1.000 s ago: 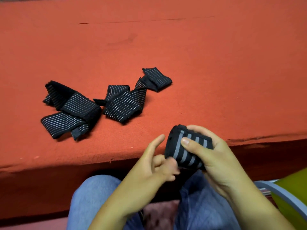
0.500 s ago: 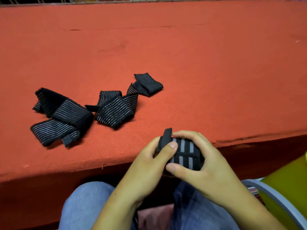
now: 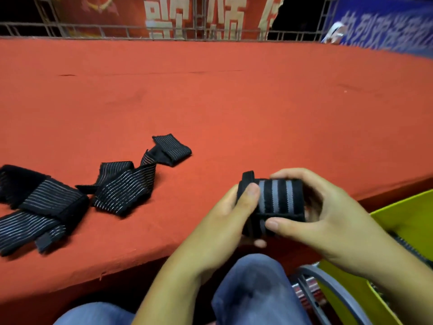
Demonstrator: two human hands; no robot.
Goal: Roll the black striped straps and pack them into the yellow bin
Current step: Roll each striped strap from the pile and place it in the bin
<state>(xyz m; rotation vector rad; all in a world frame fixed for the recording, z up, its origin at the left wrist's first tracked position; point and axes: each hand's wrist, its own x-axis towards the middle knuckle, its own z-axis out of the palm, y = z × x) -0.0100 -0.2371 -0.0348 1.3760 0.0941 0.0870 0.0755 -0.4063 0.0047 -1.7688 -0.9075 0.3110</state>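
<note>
Rolled strap (image 3: pixel 278 200), black w/ broad grey stripes, held in both hands at the table's (image 3: pixel 234 102) near edge, toward its right end, above the lap; can't tell if it touches the red cloth. L hand (image 3: pixel 222 224) grips the roll's left end: thumb pressed flat on top, fingers curled underneath, one fingertip showing below. R hand (image 3: pixel 328 221) wraps the right end: fingers curled over the far side, thumb laid along the near side. A loose black tab sticks up at the roll's left end, just above the L thumb. Three unrolled thin-striped straps lie on the table, left of the hands: a crumpled heap (image 3: pixel 44 205) by the near-left edge, a folded one (image 3: pixel 124 186) beside it, and a smaller folded one (image 3: pixel 172 148) further in, touching the middle one. Yellow bin (image 3: pixel 407 219) sits off the table's near-right corner, lower than the top, just beside the R forearm; something dark inside, mostly hidden. Grey chair frame (image 3: pixel 337 289) betw bin and blue-jeaned knee (image 3: pixel 255 292). Metal railing (image 3: pixel 117 29) w/ red and blue banners behind the table's far edge
</note>
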